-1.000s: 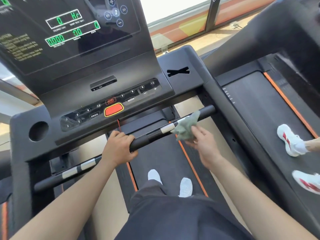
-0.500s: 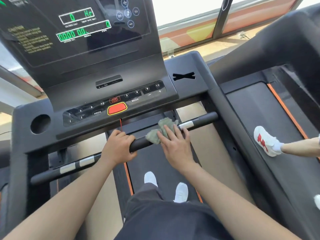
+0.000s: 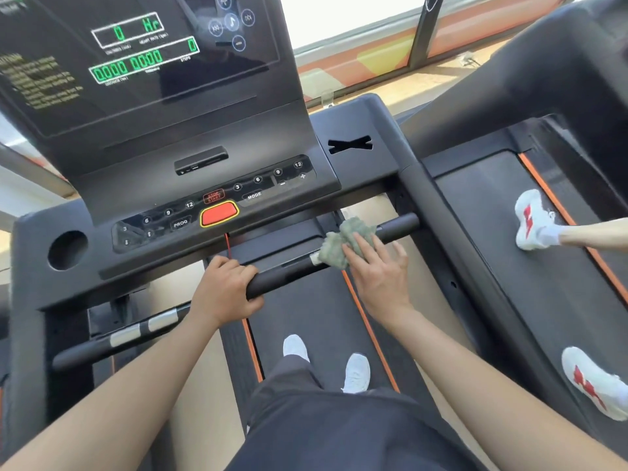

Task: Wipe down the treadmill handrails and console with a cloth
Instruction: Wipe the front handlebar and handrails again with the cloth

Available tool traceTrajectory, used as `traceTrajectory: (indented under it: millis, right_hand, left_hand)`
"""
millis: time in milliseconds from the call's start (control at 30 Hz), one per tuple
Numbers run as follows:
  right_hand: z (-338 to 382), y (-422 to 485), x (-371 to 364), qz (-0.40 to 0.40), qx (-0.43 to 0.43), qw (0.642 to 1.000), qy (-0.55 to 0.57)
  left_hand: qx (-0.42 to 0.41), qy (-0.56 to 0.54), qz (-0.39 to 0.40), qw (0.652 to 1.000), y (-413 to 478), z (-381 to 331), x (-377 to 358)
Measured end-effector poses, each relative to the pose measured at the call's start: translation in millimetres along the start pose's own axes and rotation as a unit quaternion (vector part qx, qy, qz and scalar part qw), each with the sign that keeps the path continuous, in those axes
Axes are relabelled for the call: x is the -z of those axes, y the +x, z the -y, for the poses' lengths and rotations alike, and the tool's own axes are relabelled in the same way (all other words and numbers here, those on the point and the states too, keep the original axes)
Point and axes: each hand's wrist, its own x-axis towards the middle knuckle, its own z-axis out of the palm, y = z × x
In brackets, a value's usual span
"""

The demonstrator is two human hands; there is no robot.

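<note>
The right hand (image 3: 380, 270) is pressing a crumpled grey-green cloth (image 3: 346, 241) flat-palmed onto the black front handrail bar (image 3: 285, 275) near its right end. The left hand (image 3: 226, 290) is gripping the bar's middle. Wrapping the cloth around the bar should be cleaning the underside too.

The console (image 3: 153, 96) is cut off by the top and left frame edges. The yellow caution text (image 3: 37, 81) at the upper left is too blurred to read; the small labels under the green digits are also illegible. The left hand (image 3: 222, 294) covers the middle of the front handrail (image 3: 282, 275), and the cloth (image 3: 343, 241) with the right hand (image 3: 379, 273) covers a section nearer its right end. The palm and part of the cloth under the right hand are not visible. Both forearms leave the frame at the bottom edge. On the neighbouring treadmill at the right, a second person's leg (image 3: 591, 234) is cut off by the right edge, showing only the white shoes (image 3: 531, 219).
</note>
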Motion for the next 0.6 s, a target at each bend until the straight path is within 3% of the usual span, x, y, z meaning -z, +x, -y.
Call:
traceTrajectory:
  millis: [133, 200, 233, 300, 333, 400, 500, 600]
  right_hand:
    - [-16, -22, 5, 0.017, -0.114, 0.991, 0.070]
    - [-12, -31, 9, 0.053, -0.242, 0.951, 0.188]
    - [-8, -34, 11, 0.070, -0.329, 0.902, 0.272]
    - [0, -34, 15, 0.094, -0.503, 0.734, 0.446]
    - [4, -32, 15, 0.112, -0.561, 0.642, 0.511]
    - [9, -26, 9, 0.140, -0.611, 0.505, 0.594]
    - [21, -6, 0, 0.125, -0.628, 0.361, 0.678]
    - [45, 18, -2, 0.122, -0.614, 0.277, 0.729]
  left_hand:
    - [-0.001, 0.000, 0.000, 1.000, 0, 0, 1]
    - [-0.001, 0.003, -0.001, 1.000, -1, 0, 0]
    - [0.000, 0.005, 0.000, 1.000, 0, 0, -1]
    - [0.005, 0.003, 0.002, 1.000, 0, 1, -3]
    - [0.008, 0.001, 0.003, 1.000, 1, 1, -3]
    - [0.009, 0.004, 0.005, 1.000, 1, 1, -4]
    - [0.013, 0.004, 0.009, 1.000, 1, 1, -4]
    - [0.015, 0.004, 0.014, 1.000, 0, 0, -3]
